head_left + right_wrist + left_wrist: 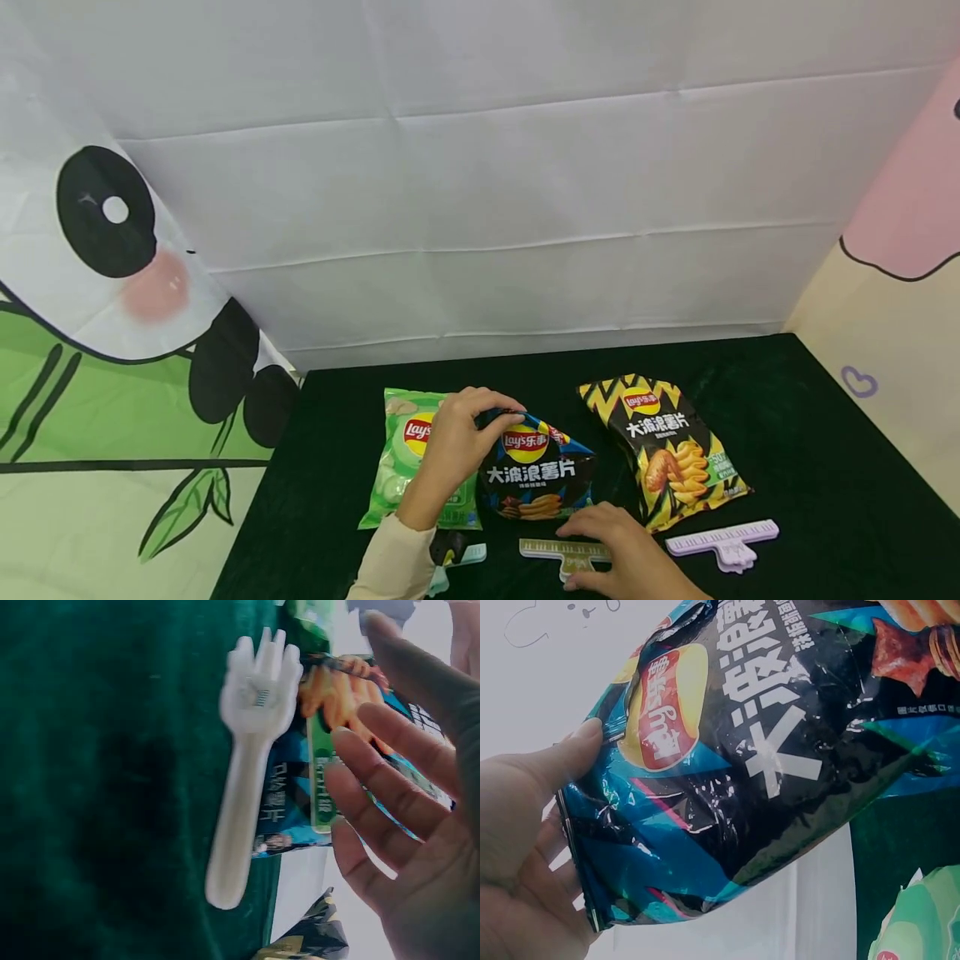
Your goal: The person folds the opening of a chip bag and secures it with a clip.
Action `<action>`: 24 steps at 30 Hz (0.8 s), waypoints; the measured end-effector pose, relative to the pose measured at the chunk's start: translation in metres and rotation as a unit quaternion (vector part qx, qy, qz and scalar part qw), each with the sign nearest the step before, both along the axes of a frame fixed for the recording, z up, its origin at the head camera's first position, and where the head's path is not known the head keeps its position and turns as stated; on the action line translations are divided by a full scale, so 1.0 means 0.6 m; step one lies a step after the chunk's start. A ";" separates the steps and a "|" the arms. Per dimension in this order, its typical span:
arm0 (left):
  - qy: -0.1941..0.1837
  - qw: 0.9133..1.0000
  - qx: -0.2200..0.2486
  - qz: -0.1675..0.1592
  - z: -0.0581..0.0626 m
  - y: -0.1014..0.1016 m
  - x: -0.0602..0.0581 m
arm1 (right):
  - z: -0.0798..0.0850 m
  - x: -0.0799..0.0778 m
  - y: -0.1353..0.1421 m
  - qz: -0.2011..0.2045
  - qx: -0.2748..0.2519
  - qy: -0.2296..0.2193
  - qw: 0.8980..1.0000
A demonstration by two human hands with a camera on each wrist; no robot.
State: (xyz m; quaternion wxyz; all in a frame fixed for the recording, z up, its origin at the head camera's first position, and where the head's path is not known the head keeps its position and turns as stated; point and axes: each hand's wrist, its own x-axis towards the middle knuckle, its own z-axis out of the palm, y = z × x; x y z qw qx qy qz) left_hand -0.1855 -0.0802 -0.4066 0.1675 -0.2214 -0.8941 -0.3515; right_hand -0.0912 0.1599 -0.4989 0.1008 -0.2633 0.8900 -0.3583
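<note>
A dark blue and black Lay's chip bag point(528, 483) stands in the middle of the table, its top corner folded. My left hand point(459, 442) pinches the bag's upper edge; the left wrist view shows the thumb point(589, 735) in front and the fingers behind. My right hand point(626, 550) is spread over the right end of a gold bag clip point(551, 548) just below the bag. In the right wrist view its fingers point(390, 780) are apart with nothing gripped. A pale object with prongs point(244, 787) lies near the bag there; whether it is that clip I cannot tell.
A green chip bag point(393, 467) lies to the left, partly behind my left arm. A black and yellow chip bag point(667, 450) lies to the right. A lilac bag clip point(723, 542) is at the right front, a light blue clip point(472, 553) by my left sleeve.
</note>
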 end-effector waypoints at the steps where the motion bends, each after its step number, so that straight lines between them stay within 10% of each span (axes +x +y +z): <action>1: -0.001 1.000 0.000 0.000 0.000 0.000 0.000 | -0.002 -0.001 0.002 0.010 0.004 -0.010 1.000; 24: -0.011 1.000 0.005 0.004 -0.002 0.003 0.001 | -0.019 -0.021 0.009 0.019 -0.018 -0.104 0.994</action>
